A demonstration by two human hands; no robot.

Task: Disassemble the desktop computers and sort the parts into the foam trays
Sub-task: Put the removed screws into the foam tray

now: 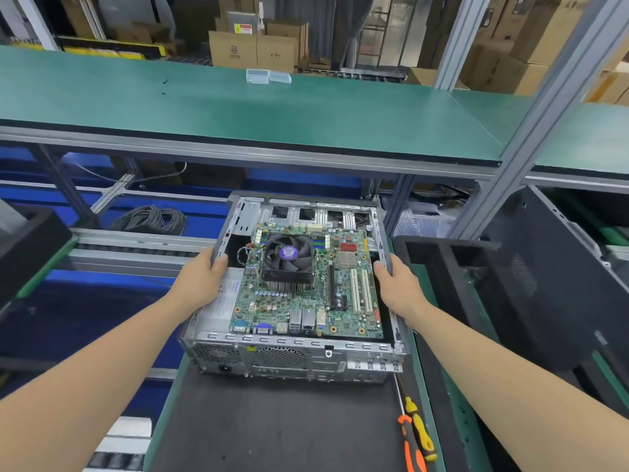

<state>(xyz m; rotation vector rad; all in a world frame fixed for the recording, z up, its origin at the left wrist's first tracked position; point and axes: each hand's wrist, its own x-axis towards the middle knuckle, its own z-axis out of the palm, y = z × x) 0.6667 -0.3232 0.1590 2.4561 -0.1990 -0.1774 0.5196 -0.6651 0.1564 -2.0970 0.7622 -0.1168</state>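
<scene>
Chassis (292, 359): lid off, motherboard (272, 301) exposed.
Left hand (200, 281): grips chassis wall, 9 o'clock side.
Right hand (398, 287): grips wall, 3 o'clock side.
Screwdrivers (421, 432): 5 o'clock of chassis.

You stand in a factory workshop. Green workbench shelf (258, 110) crosses the frame's middle; stacked cardboard boxes (252, 51) fill the top.
</scene>
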